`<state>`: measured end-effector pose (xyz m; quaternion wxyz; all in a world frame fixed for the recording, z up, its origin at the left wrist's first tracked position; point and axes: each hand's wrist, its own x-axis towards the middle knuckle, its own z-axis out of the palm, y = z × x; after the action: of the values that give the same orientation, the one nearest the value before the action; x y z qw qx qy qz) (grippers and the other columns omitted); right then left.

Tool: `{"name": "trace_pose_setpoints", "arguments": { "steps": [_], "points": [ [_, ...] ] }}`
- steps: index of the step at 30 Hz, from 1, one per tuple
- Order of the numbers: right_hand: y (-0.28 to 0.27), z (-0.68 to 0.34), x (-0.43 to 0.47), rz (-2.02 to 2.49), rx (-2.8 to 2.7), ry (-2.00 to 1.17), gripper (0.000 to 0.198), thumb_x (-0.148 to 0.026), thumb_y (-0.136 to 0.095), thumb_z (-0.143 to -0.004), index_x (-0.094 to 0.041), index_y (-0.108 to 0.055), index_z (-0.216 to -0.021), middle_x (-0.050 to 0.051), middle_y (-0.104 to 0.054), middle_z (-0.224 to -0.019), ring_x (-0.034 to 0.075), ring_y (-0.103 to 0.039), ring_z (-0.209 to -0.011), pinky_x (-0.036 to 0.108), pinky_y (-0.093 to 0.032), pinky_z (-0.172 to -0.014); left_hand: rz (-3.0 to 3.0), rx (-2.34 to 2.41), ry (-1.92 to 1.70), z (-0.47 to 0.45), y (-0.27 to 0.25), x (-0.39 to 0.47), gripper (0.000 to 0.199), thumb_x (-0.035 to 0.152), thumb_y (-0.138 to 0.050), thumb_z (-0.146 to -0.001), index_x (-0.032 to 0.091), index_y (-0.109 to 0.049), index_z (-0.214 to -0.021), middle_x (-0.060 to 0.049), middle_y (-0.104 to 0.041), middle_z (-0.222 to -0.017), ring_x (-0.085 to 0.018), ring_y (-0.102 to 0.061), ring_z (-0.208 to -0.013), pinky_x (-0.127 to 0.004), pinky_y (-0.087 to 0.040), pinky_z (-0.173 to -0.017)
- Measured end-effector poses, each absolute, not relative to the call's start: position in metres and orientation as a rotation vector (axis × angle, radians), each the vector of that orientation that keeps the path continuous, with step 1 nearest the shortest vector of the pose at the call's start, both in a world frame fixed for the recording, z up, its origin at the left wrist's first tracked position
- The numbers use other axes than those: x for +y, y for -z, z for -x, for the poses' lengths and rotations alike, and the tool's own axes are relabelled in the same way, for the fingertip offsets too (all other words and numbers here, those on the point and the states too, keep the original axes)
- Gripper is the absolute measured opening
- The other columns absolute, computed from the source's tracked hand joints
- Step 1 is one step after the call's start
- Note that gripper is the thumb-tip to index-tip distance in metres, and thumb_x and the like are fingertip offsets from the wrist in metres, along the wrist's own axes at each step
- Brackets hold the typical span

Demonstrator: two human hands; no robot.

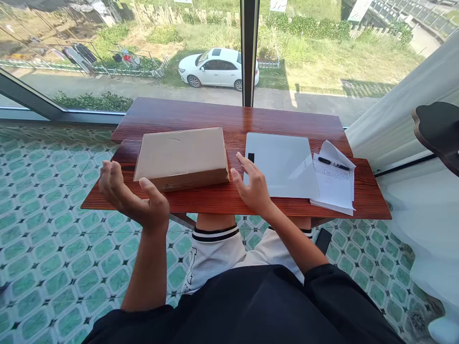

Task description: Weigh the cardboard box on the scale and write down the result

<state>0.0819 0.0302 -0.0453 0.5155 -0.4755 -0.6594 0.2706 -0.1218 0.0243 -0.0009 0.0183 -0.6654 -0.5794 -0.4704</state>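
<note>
With the cardboard box (182, 157) lying flat on the counter (229, 198) between them, the left hand (132, 196) and right hand (253, 184), fingers spread and empty, should clasp opposite short ends evenly.

My left hand (134, 193) covers the near left corner of the cardboard box (182, 157); whether it touches the box I cannot tell. My right hand (253, 184) hides part of the grey pad (283, 162). The writing on the papers (333, 184) is too small to read. The dark object (439, 131) at right is cut off by the edge.
</note>
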Motion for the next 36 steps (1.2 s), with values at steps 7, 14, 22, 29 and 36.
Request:
{"name": "trace_pose_setpoints", "arguments": {
  "steps": [7,14,22,29,36],
  "points": [
    [0.007,-0.152,0.017,1.164,-1.579,-0.392,0.036,-0.035,-0.050,-0.104,-0.020,-0.061,-0.135,0.008,-0.065,-0.132,0.019,-0.063,-0.120,0.038,-0.057,-0.100,2.257,-1.329,1.405,0.079,-0.002,0.024,0.055,0.035,-0.060,-0.085,0.026,-0.048,-0.137,-0.013,-0.058,-0.141,-0.032,-0.052,-0.135,-0.056,-0.047,-0.107],
    [-0.018,-0.225,0.008,1.249,-1.523,-0.115,0.032,-0.035,-0.050,-0.104,-0.020,-0.064,-0.129,0.010,-0.069,-0.124,0.020,-0.067,-0.114,0.036,-0.061,-0.091,2.194,-0.401,1.405,0.011,-0.007,0.028,0.047,0.018,-0.061,-0.083,0.033,-0.056,-0.127,-0.002,-0.058,-0.145,-0.020,-0.053,-0.136,-0.039,-0.052,-0.108],
    [-0.020,-0.306,0.000,1.462,-1.552,0.066,0.032,-0.036,-0.045,-0.106,-0.022,-0.065,-0.128,0.010,-0.071,-0.117,0.020,-0.069,-0.106,0.034,-0.060,-0.085,2.762,0.009,0.700,-0.084,0.010,0.008,0.065,0.031,-0.055,-0.096,0.050,-0.028,-0.152,0.004,-0.055,-0.152,-0.016,-0.052,-0.139,-0.040,-0.045,-0.116],
    [0.027,-0.386,0.011,1.728,-1.662,0.260,0.032,-0.032,-0.054,-0.103,-0.015,-0.066,-0.127,0.010,-0.072,-0.111,0.022,-0.067,-0.093,0.037,-0.053,-0.086,2.655,0.329,0.621,-0.157,0.035,-0.009,0.058,0.022,-0.050,-0.097,0.025,-0.035,-0.154,-0.016,-0.051,-0.153,-0.024,-0.051,-0.139,-0.042,-0.042,-0.114],
    [0.073,-0.440,0.004,1.992,-1.791,0.510,0.034,-0.035,-0.048,-0.105,-0.017,-0.074,-0.119,0.009,-0.070,-0.104,0.025,-0.056,-0.097,0.036,-0.039,-0.089,2.641,0.221,0.524,-0.204,0.070,-0.018,0.050,0.023,-0.040,-0.100,0.027,-0.038,-0.150,-0.016,-0.054,-0.149,-0.024,-0.056,-0.132,-0.041,-0.041,-0.105]
  ]
}}
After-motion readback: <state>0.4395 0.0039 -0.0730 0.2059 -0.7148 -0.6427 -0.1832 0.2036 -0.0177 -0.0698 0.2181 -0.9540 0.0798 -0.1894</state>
